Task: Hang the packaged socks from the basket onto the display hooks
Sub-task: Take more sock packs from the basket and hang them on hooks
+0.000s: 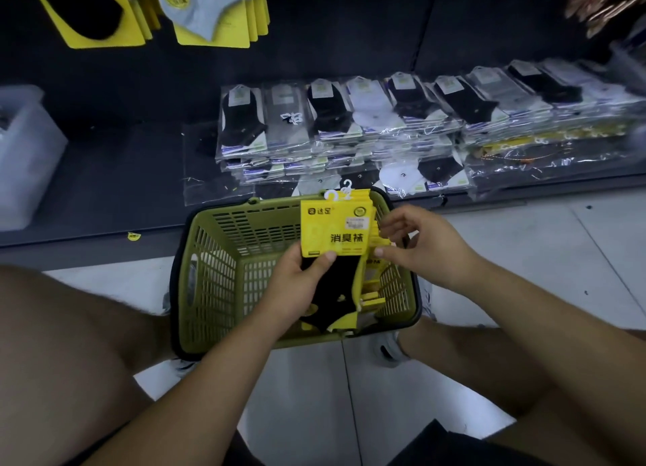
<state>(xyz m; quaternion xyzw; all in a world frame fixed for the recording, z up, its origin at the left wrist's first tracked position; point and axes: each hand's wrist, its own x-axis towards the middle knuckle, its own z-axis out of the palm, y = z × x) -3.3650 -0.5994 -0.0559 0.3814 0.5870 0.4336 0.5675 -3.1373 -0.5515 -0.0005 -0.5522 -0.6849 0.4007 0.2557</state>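
The left hand (300, 283) grips the sock packs (335, 228) under its thumb while the right hand (419, 245) pinches their edge, so pickup seems underway, with raising their hangers (344, 191) onto hooks likely next.

"What did the person wear?"
"Dark shorts (451, 444) and pale grey sneakers (386, 350)."
"And the sleeves?"
"Hard to say; the forearms (524, 308) and knees (70, 325) were bare."

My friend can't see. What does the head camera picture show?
The left hand and right hand hold yellow sock packs over a green basket on the floor. More packed socks lie on the dark shelf behind.
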